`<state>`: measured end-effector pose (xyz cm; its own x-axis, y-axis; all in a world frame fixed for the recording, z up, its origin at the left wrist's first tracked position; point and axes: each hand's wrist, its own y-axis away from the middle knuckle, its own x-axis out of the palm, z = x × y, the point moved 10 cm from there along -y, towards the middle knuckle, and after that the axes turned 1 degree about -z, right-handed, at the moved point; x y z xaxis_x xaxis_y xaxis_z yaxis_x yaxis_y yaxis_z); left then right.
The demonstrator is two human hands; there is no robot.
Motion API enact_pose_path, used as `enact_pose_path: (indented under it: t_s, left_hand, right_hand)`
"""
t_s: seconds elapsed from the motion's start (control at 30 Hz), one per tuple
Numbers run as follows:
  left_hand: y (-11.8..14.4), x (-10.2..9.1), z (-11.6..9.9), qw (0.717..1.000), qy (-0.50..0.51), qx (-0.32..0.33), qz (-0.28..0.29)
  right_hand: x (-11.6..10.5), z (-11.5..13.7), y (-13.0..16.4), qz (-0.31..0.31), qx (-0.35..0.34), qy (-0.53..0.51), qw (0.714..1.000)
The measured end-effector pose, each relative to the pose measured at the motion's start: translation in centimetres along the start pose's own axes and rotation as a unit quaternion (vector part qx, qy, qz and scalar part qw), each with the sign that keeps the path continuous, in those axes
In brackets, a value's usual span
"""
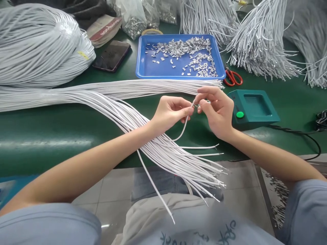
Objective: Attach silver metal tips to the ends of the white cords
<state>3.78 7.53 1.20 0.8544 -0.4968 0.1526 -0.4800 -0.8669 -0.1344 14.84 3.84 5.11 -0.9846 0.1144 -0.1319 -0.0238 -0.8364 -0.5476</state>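
Note:
My left hand (173, 112) pinches the end of one white cable (184, 127) between thumb and fingers. Close beside it, my right hand (216, 110) has thumb and fingers curled together at that same cable end, around thin bare strands too small to make out clearly. Under my left forearm, a loose bundle of white cables (153, 149) fans out over the table's front edge, its stripped tips pointing right and down. Behind my hands, a second row of white cables (143, 87) lies straight, with its ends just short of my right fingers.
A blue tray (153, 69) of small metal pieces stands behind. Red-handled scissors (233, 78) and a green device (258, 115) with a cord are at right. A phone (112, 56), large coiled cables (38, 44) and hanging cable bundles (263, 44) surround the green table (51, 136).

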Motion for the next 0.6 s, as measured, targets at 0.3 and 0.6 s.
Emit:
enact_pose_path:
  t_s: [0.3, 0.6]
  left_hand:
    - [0.1, -0.2, 0.6, 0.999, 0.021, -0.034, 0.002]
    - [0.0, 0.2, -1.3, 0.99, -0.129, 0.038, 0.039]
  right_hand:
    - [0.1, 0.3, -0.1, 0.015, 0.005, 0.094, 0.995]
    - [0.1, -0.7, -0.6, 0.02, 0.093, 0.015, 0.995]
